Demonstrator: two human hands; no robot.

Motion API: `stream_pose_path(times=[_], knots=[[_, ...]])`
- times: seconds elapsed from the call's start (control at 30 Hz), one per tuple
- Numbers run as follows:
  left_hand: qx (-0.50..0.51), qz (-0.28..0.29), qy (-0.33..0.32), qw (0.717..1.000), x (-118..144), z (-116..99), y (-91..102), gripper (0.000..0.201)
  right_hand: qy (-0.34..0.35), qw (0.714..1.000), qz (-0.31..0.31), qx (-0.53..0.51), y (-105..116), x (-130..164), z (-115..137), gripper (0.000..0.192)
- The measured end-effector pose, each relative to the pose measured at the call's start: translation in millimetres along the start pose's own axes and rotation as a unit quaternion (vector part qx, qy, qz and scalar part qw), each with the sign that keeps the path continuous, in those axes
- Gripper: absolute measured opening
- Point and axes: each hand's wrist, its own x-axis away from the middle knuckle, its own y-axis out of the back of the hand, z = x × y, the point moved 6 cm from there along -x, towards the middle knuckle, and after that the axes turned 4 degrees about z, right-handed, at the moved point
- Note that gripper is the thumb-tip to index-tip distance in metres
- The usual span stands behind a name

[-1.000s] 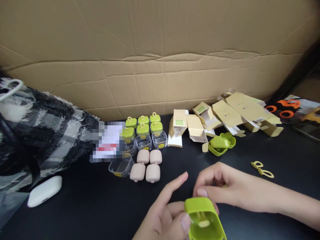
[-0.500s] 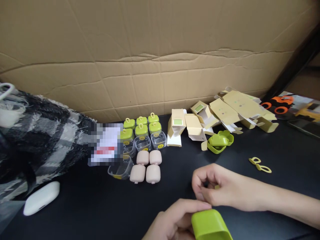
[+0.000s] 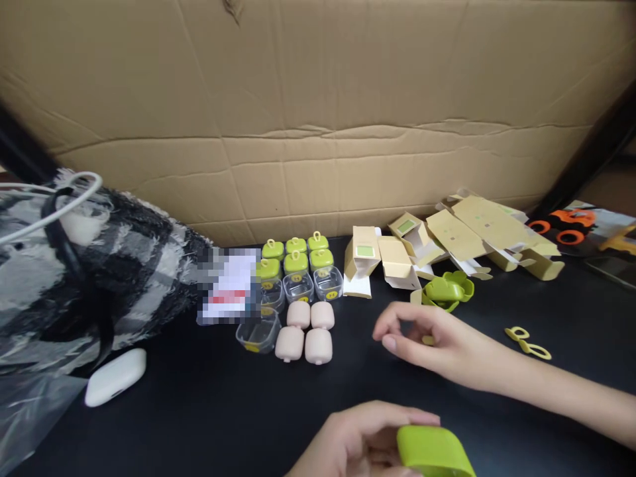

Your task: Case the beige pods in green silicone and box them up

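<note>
Right fingers (image 3: 397, 331): curled into a loose pinch on a small yellow piece (image 3: 427, 340), of which only a sliver shows.
Right hand (image 3: 437, 344): raised from beside the green shell, now hovering over the black table (image 3: 199, 404), clear of the left hand.
Left fingers (image 3: 387, 419): wrapped over the top of a green shell (image 3: 433, 452) at the bottom edge; grip closed.
Left hand (image 3: 360, 440): has sunk lower in the head view, so the shell's hollow inside no longer faces the camera.
Meaning: the two hands have parted, each keeping its own part.
Behind the hands: green-lidded jars (image 3: 297, 260), clear cups (image 3: 298, 287), four pink blocks (image 3: 311, 331).
Far right: opened tan cartons (image 3: 467, 232), more green shells (image 3: 447, 290), yellow loops (image 3: 527, 342).
Left: plaid cloth (image 3: 89, 278), white case (image 3: 115, 376).
</note>
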Motion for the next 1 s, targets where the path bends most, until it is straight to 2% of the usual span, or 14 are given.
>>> stream_pose_path(times=[0.07, 0.1, 0.17, 0.23, 0.3, 0.4, 0.5, 0.6, 0.67, 0.73, 0.87, 1.0], knots=[[0.004, 0.009, -0.016, 1.0, -1.0, -1.3, 0.6, 0.04, 0.103, 0.981, -0.008, 0.167, 0.9, -7.6, 18.5, 0.021], [0.01, 0.016, -0.022, 1.0, -1.5, -1.7, 0.7, 0.043, 0.158, 0.951, -0.005, 0.264, -3.0, -10.7, 28.5, 0.027], [0.033, 0.022, -0.018, 0.999, -2.7, -0.7, 2.1, 0.048, 0.244, 0.867, 0.007, 0.434, -15.9, -16.2, 43.4, 0.037], [0.058, 0.02, 0.001, 0.998, -3.8, 2.2, 4.2, 0.051, 0.301, 0.792, 0.013, 0.531, -28.7, -21.1, 51.9, 0.042], [0.087, 0.017, 0.015, 0.996, -4.5, 4.7, 5.9, 0.052, 0.342, 0.764, 0.016, 0.548, -37.5, -24.7, 56.1, 0.037], [0.123, 0.025, 0.035, 0.991, -4.4, 8.0, 4.6, 0.052, 0.375, 0.775, 0.026, 0.508, -41.3, -27.3, 54.8, 0.022], [0.143, 0.007, 0.057, 0.988, -3.5, 8.7, 3.3, 0.051, 0.376, 0.817, 0.011, 0.437, -30.5, -24.3, 51.1, 0.008], [0.169, -0.007, 0.042, 0.985, -4.8, 2.1, 0.8, 0.052, 0.348, 0.866, -0.056, 0.354, -6.4, -11.3, 50.8, 0.028], [0.186, -0.013, 0.022, 0.982, -6.9, -3.6, 0.3, 0.047, 0.312, 0.901, -0.102, 0.284, 10.6, 2.5, 50.4, 0.032], [0.199, -0.029, 0.003, 0.979, -9.0, -7.6, 2.7, 0.038, 0.285, 0.927, -0.121, 0.213, 20.5, 18.2, 48.9, 0.033], [0.219, -0.055, -0.019, 0.974, -11.5, -7.7, 9.4, 0.029, 0.282, 0.941, -0.093, 0.162, 13.1, 42.6, 45.7, 0.042], [0.217, -0.037, -0.015, 0.975, -12.3, -3.8, 10.1, 0.029, 0.261, 0.94, -0.043, 0.214, -9.3, 47.8, 39.1, 0.042]])
